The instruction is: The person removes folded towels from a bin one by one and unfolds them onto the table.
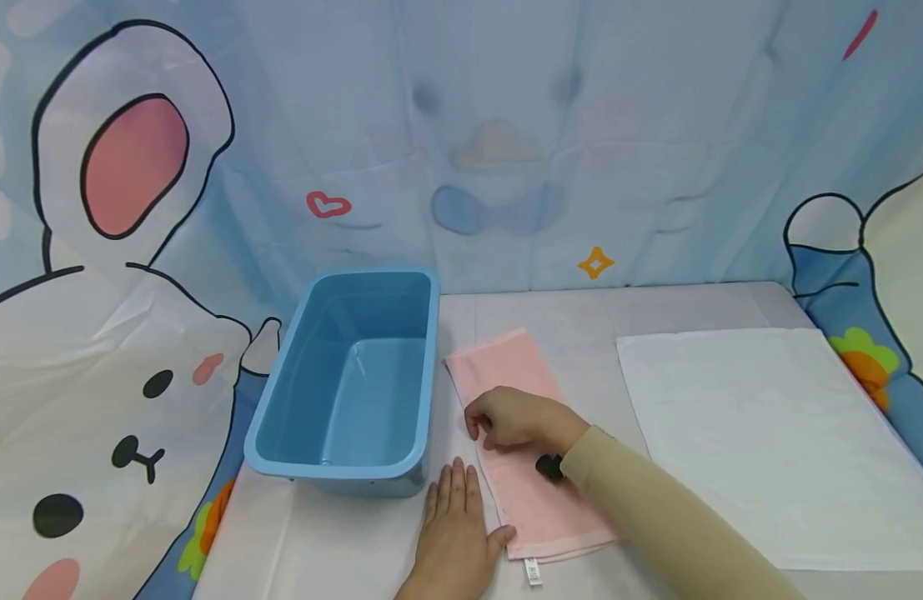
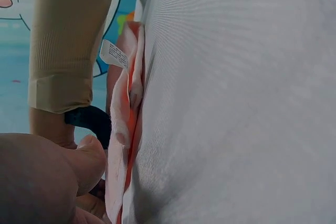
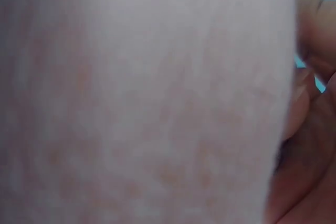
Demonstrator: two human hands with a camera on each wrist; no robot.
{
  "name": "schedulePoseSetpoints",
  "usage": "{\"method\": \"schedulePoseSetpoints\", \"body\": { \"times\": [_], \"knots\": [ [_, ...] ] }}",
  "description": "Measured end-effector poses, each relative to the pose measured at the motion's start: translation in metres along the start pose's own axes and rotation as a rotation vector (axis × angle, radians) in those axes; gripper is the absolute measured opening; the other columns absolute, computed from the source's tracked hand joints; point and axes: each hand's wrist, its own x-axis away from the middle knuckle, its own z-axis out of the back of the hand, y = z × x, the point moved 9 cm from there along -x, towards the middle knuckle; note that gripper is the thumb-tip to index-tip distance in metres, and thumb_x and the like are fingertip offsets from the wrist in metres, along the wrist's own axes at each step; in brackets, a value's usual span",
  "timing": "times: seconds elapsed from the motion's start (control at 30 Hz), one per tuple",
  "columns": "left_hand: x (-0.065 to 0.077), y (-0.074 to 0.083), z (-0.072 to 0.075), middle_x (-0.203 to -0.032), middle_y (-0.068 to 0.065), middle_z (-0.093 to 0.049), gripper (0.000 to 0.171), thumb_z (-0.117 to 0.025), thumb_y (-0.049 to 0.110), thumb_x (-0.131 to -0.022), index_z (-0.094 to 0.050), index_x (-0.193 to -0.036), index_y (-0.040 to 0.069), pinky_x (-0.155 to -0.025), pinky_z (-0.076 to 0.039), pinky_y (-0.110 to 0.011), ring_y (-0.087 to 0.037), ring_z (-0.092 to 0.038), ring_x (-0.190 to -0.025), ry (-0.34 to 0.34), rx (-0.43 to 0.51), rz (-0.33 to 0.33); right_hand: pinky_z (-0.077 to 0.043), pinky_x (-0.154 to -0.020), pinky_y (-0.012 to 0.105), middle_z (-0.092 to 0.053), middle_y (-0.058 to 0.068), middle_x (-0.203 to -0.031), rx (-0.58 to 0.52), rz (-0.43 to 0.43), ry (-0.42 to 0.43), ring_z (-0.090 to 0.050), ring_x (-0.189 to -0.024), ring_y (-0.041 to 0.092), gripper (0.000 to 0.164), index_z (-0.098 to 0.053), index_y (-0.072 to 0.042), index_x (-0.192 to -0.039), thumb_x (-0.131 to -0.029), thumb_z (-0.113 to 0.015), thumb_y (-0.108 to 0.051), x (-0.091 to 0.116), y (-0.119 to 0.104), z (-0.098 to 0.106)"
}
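Note:
A folded pink towel [image 1: 559, 500] lies on the white-covered table, a small white label [image 1: 533, 572] sticking out at its near edge. Over the towel's left edge is my right hand [image 1: 517, 417], its fingers bent down toward the cloth; I cannot tell whether they pinch it. In the right wrist view pale pink cloth [image 3: 157, 98] fills most of the picture, with bent fingers [image 3: 299, 103] at the right. My left hand [image 1: 455, 533] rests flat on the table left of the towel, fingers straight, thumb at the towel's edge. The left wrist view shows the towel's [image 2: 121, 129] stacked layers from the side.
A blue plastic basin [image 1: 425, 400] stands left of the towel, just beyond my left fingertips. To the right, a white cloth [image 1: 776, 442] lies spread flat. A cartoon-printed curtain [image 1: 506, 125] hangs behind the table. A black band [image 1: 549, 467] shows at my right wrist.

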Motion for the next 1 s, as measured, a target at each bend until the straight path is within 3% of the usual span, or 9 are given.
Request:
{"method": "schedulePoseSetpoints", "body": {
  "times": [0.2, 0.4, 0.57, 0.87, 1.0],
  "knots": [
    [0.0, 0.001, 0.0, -0.174, -0.034, -0.022, 0.098, -0.059, 0.061, -0.103, -0.031, -0.164, -0.011, -0.129, -0.029, -0.065, -0.05, -0.022, -0.164, -0.006, -0.001, 0.0, -0.043, -0.07, 0.028, -0.05, -0.009, -0.066, -0.072, -0.015, 0.024, -0.049, -0.067, 0.009, 0.025, -0.07, -0.023, -0.08, -0.085, -0.078, 0.0, 0.003, 0.004, 0.001],
    [0.0, 0.001, 0.001, -0.174, -0.034, -0.023, 0.097, -0.059, 0.061, -0.103, -0.032, -0.163, -0.01, -0.129, -0.028, -0.065, -0.05, -0.022, -0.164, -0.001, -0.001, -0.003, -0.044, -0.074, 0.028, -0.054, -0.008, -0.076, -0.249, 0.017, 0.025, -0.052, -0.074, 0.01, 0.022, -0.069, -0.021, -0.085, -0.09, -0.08, -0.002, 0.008, 0.009, 0.004],
    [-0.002, 0.002, -0.001, -0.176, -0.03, -0.023, 0.095, -0.056, 0.064, -0.103, -0.035, -0.165, -0.005, -0.13, -0.027, -0.064, -0.047, -0.021, -0.165, -0.032, -0.017, -0.018, -0.045, -0.075, 0.028, -0.056, -0.006, -0.08, -0.334, 0.037, 0.009, -0.052, -0.077, 0.011, 0.017, -0.068, -0.019, -0.089, -0.096, -0.076, -0.006, 0.011, 0.015, 0.006],
    [-0.005, 0.018, -0.007, -0.18, -0.02, -0.02, 0.084, -0.047, 0.07, -0.105, -0.045, -0.165, 0.011, -0.13, -0.029, -0.063, -0.043, -0.019, -0.167, -0.065, -0.071, -0.192, -0.049, -0.07, 0.026, -0.062, -0.005, -0.076, -0.392, 0.043, 0.037, -0.056, -0.07, 0.009, 0.015, -0.07, -0.016, -0.083, -0.094, -0.075, -0.007, 0.018, 0.024, 0.014],
    [-0.008, 0.024, -0.01, -0.181, -0.015, -0.018, 0.081, -0.043, 0.071, -0.105, -0.046, -0.165, 0.017, -0.13, -0.029, -0.061, -0.041, -0.018, -0.168, -0.072, -0.088, -0.261, -0.048, -0.065, 0.025, -0.061, -0.004, -0.067, -0.415, 0.015, 0.096, -0.055, -0.064, 0.008, 0.024, -0.067, -0.016, -0.075, -0.096, -0.077, -0.022, 0.019, 0.03, 0.017]
  ]
}}
